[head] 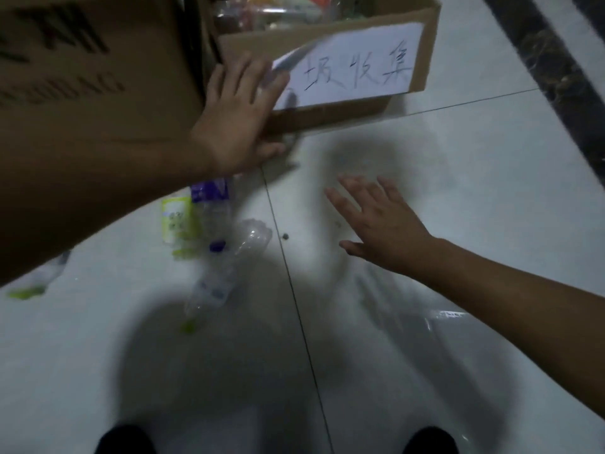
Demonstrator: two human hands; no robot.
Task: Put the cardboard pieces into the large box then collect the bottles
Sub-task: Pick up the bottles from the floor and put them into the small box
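Left grip [235,116]: fingers straight, flat against labelled box [327,117], holding nothing. Right grip [379,224]: spread, empty, above floor [474,198]. Cardboard [82,93]: large panel beside box; whether stowed, cannot tell. Bottles [212,221]: several on floor, uncollected; that step likely remains.

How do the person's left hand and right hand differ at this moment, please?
The left hand lies flat against the front of the cardboard box, while the right hand hangs over the floor, touching nothing that shows. The left hand reaches onto the paper label; the right hand is apart from the cardboard box. Both are open with fingers spread, and neither holds anything.
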